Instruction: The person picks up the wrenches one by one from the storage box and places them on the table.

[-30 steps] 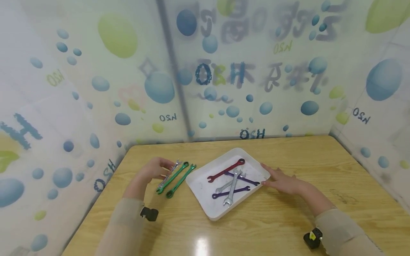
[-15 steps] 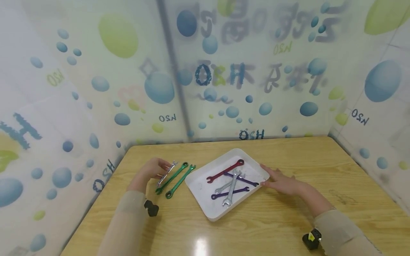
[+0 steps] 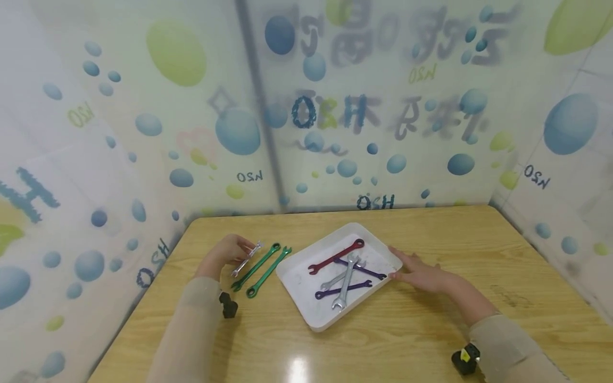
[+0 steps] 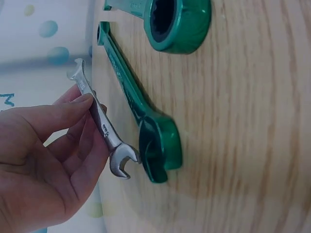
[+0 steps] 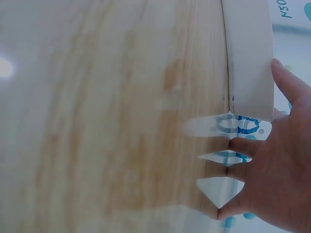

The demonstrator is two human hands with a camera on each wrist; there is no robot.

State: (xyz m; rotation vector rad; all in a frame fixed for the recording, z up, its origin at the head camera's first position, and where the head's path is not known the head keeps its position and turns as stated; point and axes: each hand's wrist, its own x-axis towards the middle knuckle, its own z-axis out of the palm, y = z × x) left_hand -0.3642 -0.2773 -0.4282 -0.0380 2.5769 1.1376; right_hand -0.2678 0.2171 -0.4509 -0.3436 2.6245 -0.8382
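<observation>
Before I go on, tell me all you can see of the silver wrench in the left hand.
The silver wrench looks like shiny metal, slim, with an open fork at its near end and a marking, hard to read, on its shaft. The left hand pinches it between thumb and fingers. It slants roughly alongside the nearer green wrench; whether the two touch is unclear.

Beige sleeves (image 3: 189,324); black wrist cameras (image 3: 229,307), right one with yellow mark (image 3: 464,355).

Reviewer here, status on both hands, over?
Left hand pinching silver double-ended metal wrench. Right hand touching white rectangular tray. Two green metal wrenches lie between wrench and tray.
</observation>
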